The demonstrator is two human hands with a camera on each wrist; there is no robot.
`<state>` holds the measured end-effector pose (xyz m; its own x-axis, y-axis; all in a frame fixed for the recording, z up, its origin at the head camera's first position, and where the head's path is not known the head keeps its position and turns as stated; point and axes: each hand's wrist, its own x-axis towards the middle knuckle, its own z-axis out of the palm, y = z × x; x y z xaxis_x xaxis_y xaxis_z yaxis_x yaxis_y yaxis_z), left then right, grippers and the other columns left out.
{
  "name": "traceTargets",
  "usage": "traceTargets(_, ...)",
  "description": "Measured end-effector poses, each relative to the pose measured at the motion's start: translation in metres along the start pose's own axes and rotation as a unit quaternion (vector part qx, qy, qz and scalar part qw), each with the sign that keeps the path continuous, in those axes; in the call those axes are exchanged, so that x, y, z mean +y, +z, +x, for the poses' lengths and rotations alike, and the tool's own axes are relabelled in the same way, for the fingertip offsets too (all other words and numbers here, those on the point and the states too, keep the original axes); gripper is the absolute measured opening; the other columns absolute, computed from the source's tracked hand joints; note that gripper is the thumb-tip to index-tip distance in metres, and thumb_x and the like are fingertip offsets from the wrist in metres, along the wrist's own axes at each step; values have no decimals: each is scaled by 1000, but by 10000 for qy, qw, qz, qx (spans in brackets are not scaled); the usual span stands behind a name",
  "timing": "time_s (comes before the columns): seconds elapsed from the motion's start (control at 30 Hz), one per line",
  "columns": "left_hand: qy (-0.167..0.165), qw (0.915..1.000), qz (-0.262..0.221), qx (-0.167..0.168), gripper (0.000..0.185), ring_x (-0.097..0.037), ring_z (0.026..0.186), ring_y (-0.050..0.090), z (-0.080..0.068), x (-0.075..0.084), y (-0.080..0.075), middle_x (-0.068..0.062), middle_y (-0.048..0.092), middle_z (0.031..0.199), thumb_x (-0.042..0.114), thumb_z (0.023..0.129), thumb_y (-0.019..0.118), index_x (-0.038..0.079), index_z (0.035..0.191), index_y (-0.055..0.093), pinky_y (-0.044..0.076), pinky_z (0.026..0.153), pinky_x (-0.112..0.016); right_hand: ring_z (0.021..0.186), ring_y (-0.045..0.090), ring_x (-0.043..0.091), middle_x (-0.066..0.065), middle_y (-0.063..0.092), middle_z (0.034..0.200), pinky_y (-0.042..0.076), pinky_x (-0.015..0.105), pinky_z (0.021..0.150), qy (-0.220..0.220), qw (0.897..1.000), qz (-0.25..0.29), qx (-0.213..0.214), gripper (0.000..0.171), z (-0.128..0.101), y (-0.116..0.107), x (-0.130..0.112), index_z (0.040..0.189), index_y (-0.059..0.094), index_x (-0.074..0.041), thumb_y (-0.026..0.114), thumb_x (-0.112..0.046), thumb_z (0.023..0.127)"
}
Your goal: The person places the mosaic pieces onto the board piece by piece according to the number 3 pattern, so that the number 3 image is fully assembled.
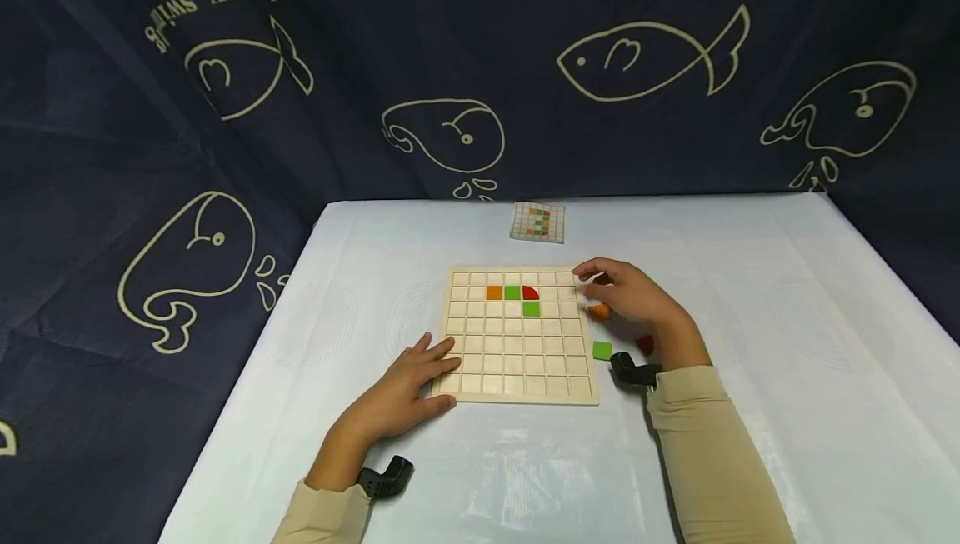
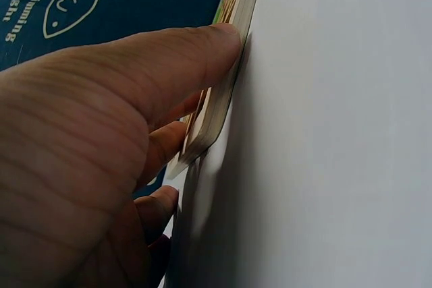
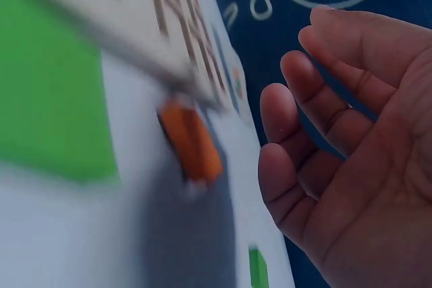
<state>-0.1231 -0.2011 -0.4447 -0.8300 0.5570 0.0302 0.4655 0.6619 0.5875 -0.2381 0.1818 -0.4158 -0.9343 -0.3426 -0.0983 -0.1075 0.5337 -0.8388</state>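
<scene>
A wooden grid board lies on the white table. Its upper rows hold an orange tile, a green tile, a red quarter-round tile and a second green tile. My left hand rests flat on the board's near left corner, its thumb against the board's edge. My right hand hovers just right of the board with relaxed fingers and holds nothing. Under it lies a loose orange tile.
A loose green tile and a red one lie right of the board near my right wrist. A small pattern card lies at the table's far edge. Dark fish-print cloth hangs behind and to the left.
</scene>
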Motion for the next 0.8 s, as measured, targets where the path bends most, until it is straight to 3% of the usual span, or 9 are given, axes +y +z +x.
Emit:
traceTargets(0.3, 26, 10000, -1, -15, 56, -39, 149, 14, 0, 0, 0, -10, 35, 158, 28, 92, 72, 5, 141, 56, 13, 116, -62, 115, 52, 34, 18, 55, 134, 41, 46, 94, 289, 9972, -479, 493, 33, -19, -31, 20, 131, 58, -4, 59, -16, 100)
traceTargets(0.47, -1, 10000, -13, -21, 56, -39, 149, 14, 0, 1, -1, -10, 35, 158, 27, 91, 73, 5, 141, 56, 13, 116, -62, 114, 51, 37, 22, 54, 133, 42, 48, 93, 495, 9943, -657, 677, 36, -28, -42, 26, 131, 56, -1, 61, -17, 99)
traceTargets(0.8, -58, 10000, -31, -48, 56, -38, 149, 13, 0, 0, 0, -9, 34, 158, 26, 91, 73, 5, 141, 56, 12, 116, -62, 119, 49, 43, 27, 51, 135, 44, 55, 96, 874, 9897, -931, 653, 39, -27, -52, 41, 133, 54, 2, 59, -15, 98)
